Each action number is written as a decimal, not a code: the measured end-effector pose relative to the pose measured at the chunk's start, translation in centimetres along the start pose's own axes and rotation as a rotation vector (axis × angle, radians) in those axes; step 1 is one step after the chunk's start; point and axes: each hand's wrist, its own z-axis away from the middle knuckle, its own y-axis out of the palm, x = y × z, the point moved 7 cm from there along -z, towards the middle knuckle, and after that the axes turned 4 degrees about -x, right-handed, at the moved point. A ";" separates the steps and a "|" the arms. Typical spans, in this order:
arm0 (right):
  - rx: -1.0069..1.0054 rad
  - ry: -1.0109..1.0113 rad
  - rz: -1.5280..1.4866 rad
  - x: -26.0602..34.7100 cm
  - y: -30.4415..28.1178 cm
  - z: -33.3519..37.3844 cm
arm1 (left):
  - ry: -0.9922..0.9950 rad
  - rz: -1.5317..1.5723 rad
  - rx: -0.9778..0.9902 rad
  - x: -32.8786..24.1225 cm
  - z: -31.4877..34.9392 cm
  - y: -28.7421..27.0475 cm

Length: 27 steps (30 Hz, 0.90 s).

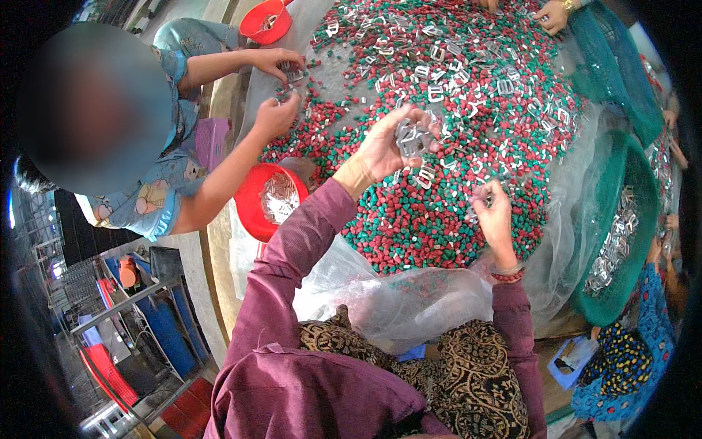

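My left hand (384, 146) is cupped palm up around several silver metal buckles (413, 139), held over the pile. My right hand (495, 219) is lower and further right, just above the pile, with thumb and fingers pinched together. Something small and pale shows at its fingertips, too small to name. Beneath both hands spreads a pile of small red and green chips (409, 227), with more flat silver buckles (436, 93) strewn through it, mostly on the far side.
Clear plastic sheeting (395, 300) lies under the pile. Red baskets (252, 197) stand at the left, one holding metal pieces. A green mesh basket (596, 293) with buckles is at the right, green netting (614, 73) beyond. A co-worker's hands (278, 113) work at the left; others' hands (552, 16) reach in opposite.
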 end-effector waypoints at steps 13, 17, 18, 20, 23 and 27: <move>0.347 0.382 -1.430 -0.7 1.6 3.1 | 0.191 -2.103 -0.251 6.8 -1.6 -6.1; 0.460 0.350 -1.383 -0.5 1.5 2.6 | 0.275 -1.916 -0.200 5.5 -0.4 -4.3; 0.505 0.366 -1.414 -1.2 1.3 2.5 | 0.292 -1.853 -0.183 4.3 -0.4 -3.3; 0.453 0.446 -1.440 0.4 2.5 2.4 | 0.218 -1.535 -0.183 2.4 -0.1 -2.7; 0.390 0.560 -1.420 1.4 3.9 3.1 | 0.133 -1.164 -0.102 2.4 1.0 1.4; 0.414 0.337 -1.145 0.5 5.2 4.0 | 0.410 -1.613 0.242 5.9 3.3 8.9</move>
